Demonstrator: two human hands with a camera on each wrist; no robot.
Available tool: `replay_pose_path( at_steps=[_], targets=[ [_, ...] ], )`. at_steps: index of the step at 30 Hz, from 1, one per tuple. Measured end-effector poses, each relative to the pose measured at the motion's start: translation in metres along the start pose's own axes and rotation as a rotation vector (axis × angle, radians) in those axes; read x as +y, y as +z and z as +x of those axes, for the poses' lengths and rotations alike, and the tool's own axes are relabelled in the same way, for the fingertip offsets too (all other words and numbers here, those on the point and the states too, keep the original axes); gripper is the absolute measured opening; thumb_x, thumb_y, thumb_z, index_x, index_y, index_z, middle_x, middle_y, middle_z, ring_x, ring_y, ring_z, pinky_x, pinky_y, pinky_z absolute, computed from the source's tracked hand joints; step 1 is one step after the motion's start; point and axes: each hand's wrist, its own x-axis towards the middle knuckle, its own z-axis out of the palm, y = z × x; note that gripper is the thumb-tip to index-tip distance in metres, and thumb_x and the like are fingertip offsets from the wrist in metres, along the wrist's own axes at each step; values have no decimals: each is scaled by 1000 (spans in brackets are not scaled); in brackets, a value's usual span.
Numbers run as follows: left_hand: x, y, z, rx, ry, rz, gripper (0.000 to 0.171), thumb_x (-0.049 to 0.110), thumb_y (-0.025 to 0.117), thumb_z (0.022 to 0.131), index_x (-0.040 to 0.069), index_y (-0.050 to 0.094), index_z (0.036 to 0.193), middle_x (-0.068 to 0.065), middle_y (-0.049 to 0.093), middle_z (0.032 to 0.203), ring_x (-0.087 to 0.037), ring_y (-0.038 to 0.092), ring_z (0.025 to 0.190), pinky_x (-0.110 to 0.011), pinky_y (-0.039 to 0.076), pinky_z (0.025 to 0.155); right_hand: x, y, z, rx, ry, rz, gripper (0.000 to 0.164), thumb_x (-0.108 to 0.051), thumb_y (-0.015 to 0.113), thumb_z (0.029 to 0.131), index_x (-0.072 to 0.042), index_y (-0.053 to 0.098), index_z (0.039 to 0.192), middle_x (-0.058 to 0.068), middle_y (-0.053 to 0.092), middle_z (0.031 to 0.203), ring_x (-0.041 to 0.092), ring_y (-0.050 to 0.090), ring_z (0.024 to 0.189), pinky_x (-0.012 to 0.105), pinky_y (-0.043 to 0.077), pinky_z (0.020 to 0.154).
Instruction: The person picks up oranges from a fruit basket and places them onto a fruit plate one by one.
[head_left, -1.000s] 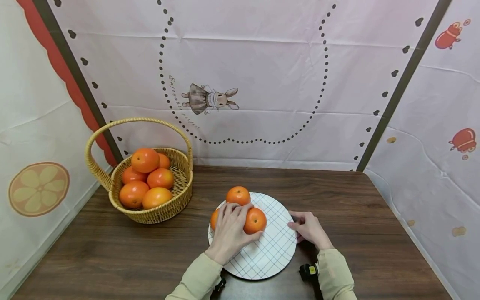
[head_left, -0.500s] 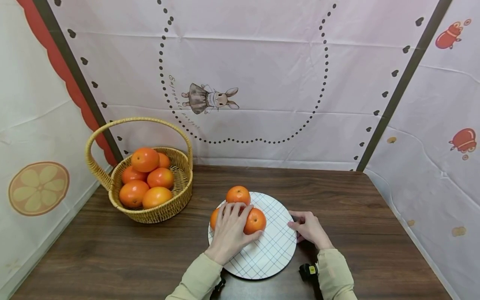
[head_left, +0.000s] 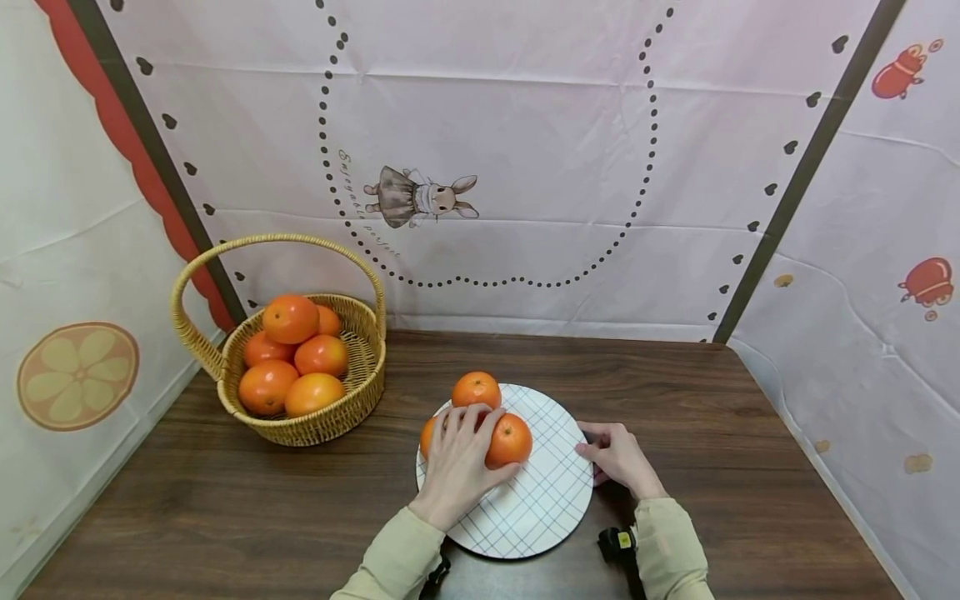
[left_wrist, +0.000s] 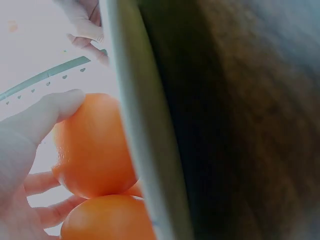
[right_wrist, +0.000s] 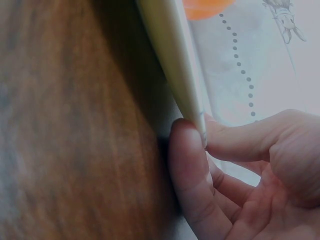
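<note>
A round white plate (head_left: pixel 525 517) with a blue grid pattern lies on the table, bearing several oranges. My left hand (head_left: pixel 457 471) reaches over its left side and grips the front orange (head_left: pixel 510 440), thumb near and fingers curled beyond it. Close up in the left wrist view, the thumb and fingers touch that orange (left_wrist: pixel 92 145), with another orange (left_wrist: pixel 110 220) against it. Behind the hand sits a back orange (head_left: pixel 476 390); a left orange (head_left: pixel 427 437) is mostly hidden by the fingers. My right hand (head_left: pixel 618 458) pinches the plate's right rim between thumb and finger, clearly seen in the right wrist view.
At the left of the dark wooden table (head_left: pixel 697 392) stands a wicker basket (head_left: pixel 322 429) with a tall handle (head_left: pixel 277 239), holding several oranges. A printed cloth (head_left: pixel 525 167) hangs behind the table and along both sides.
The front orange has shifted very slightly left, and my left thumb with it. My right hand, the plate and the basket stay where they were.
</note>
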Motion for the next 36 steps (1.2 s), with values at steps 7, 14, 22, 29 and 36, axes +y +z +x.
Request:
replay_pose_path(
  at_steps=[7, 14, 22, 29, 36],
  targets=[
    [0, 1, 0, 18, -8, -2, 70, 52, 86, 71, 15, 66, 127, -7, 63, 115, -29, 54, 108, -54, 39, 106, 0, 0, -1, 0, -6, 1, 43, -6, 66, 95, -1, 60, 138, 12, 61, 78, 17, 62, 58, 34, 58, 53],
    [1, -2, 1, -9, -23, -11, 68, 54, 83, 74, 15, 66, 127, -7, 64, 115, -29, 55, 109, -54, 38, 108, 1, 0, 0, -2, -5, 6, 43, -5, 66, 95, -1, 60, 137, 12, 61, 77, 17, 62, 57, 34, 58, 53],
    [1, -2, 1, -20, -30, -7, 68, 55, 81, 76, 14, 66, 127, -7, 63, 117, -31, 55, 111, -53, 38, 107, 2, 0, 0, -3, -4, 7, 43, -5, 66, 95, -2, 61, 137, 12, 61, 77, 17, 62, 57, 34, 58, 53],
    [1, -3, 1, -28, -30, -5, 69, 56, 80, 77, 13, 66, 129, -8, 63, 118, -32, 55, 112, -53, 38, 107, 2, 0, 0, -4, 2, 11, 43, -4, 65, 95, -2, 61, 137, 12, 61, 77, 17, 62, 57, 34, 58, 53],
    [1, -2, 1, -31, -30, -13, 70, 56, 80, 77, 13, 65, 130, -8, 62, 118, -32, 56, 112, -54, 39, 107, 2, 0, 0, -4, -2, 7, 43, -5, 66, 95, -2, 60, 137, 12, 61, 78, 17, 62, 58, 34, 58, 54]
  ],
)
